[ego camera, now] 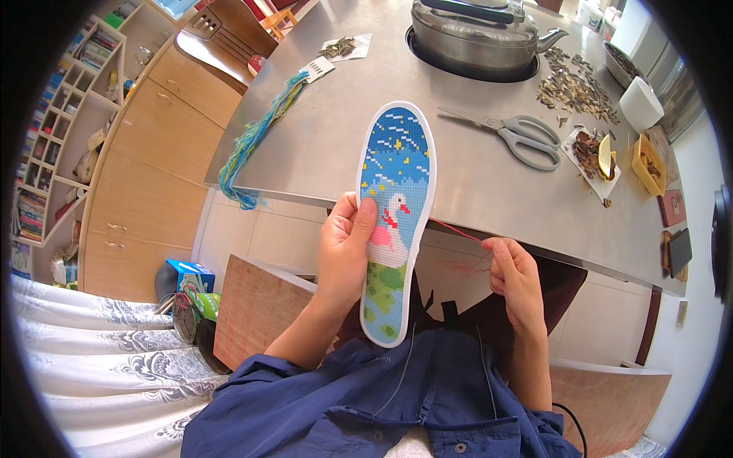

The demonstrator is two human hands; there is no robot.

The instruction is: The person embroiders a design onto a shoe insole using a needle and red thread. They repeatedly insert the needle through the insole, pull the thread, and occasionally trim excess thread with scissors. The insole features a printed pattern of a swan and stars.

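Observation:
My left hand [345,246] grips a cross-stitch shoe insole [399,160] by its left edge, thumb on the patterned face. The insole has a white rim, a starry blue sky, a white swan and green patches; part of the swan's body is pink. From behind its right edge a red thread [455,229] runs taut to my right hand [515,275], which pinches it between thumb and fingers. Loose red strands hang beside that hand. Whether a needle is in the fingers cannot be made out.
On the metal table [343,126] lie grey-handled scissors [529,140], a hank of blue-green threads [257,143] on a card, and sunflower seeds [572,86]. A steel kettle [475,34] stands at the back. A yellow basket [650,166] and peel on paper [592,157] are at right.

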